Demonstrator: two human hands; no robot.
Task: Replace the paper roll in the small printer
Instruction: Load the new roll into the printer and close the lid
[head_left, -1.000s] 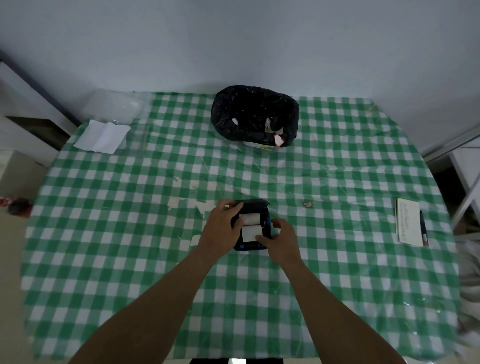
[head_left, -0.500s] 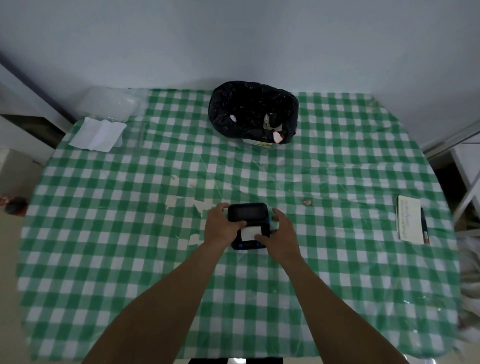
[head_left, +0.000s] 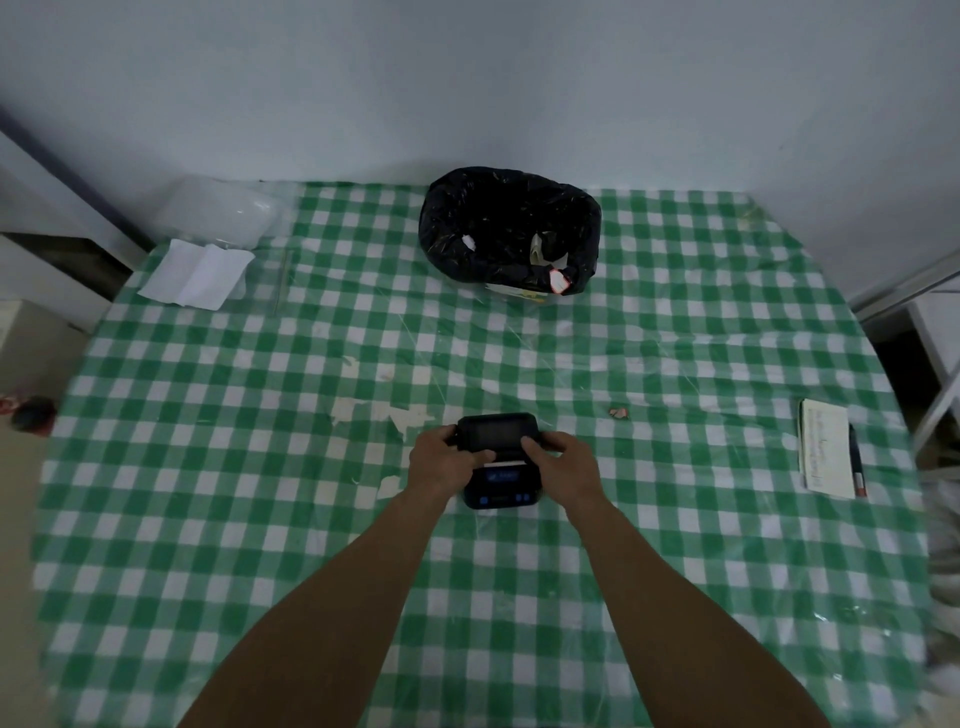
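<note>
The small black printer (head_left: 497, 435) rests on the green checked table (head_left: 675, 519) near its middle. Its lid lies down over the paper bay, and only a thin white strip of paper (head_left: 511, 462) shows at the slot. A lit blue display faces me on the printer's front. My left hand (head_left: 441, 462) grips the printer's left side with the thumb on the lid. My right hand (head_left: 563, 462) holds the right side, its thumb also pressing on the lid. The paper roll itself is hidden under the lid.
A bin lined with a black bag (head_left: 509, 234) stands at the back centre. Folded white paper (head_left: 200, 275) and a clear plastic container (head_left: 228, 213) sit at the back left. A notepad (head_left: 826, 454) with a pen (head_left: 856, 460) lies at the right edge.
The lid has come down from open to flat over the white roll. Both my hands shifted from the bay onto the lid's sides. The display is now lit.
</note>
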